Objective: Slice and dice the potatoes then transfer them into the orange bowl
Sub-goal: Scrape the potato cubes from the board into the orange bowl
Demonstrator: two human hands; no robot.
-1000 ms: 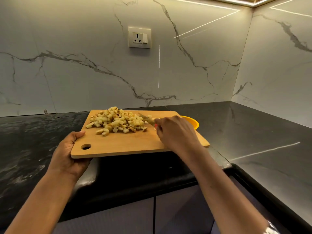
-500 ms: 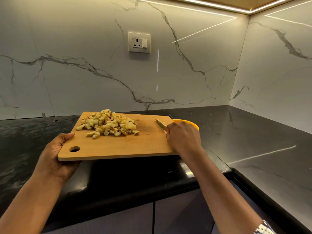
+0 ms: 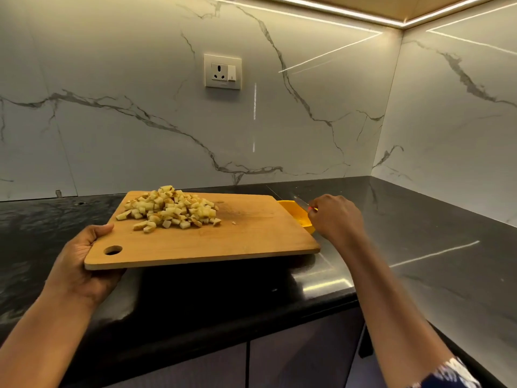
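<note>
Right now the left hand (image 3: 81, 264) grips the wooden cutting board (image 3: 223, 242) at its holed corner, thumb on top, w/ the board raised off the black counter (image 3: 419, 247). Diced potatoes (image 3: 170, 210) sit piled on the board's far-left part, one stray bit apart to the right. The board's right end covers most of the orange bowl (image 3: 296, 215). The right hand (image 3: 335, 219), fingers curled, holds a knife (image 3: 300, 201) just beside the bowl, blade pointing approx. left.

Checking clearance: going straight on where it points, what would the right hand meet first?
The right hand, knife leading, would likely meet the orange bowl first, beside the cutting board; depth is unclear.
</note>
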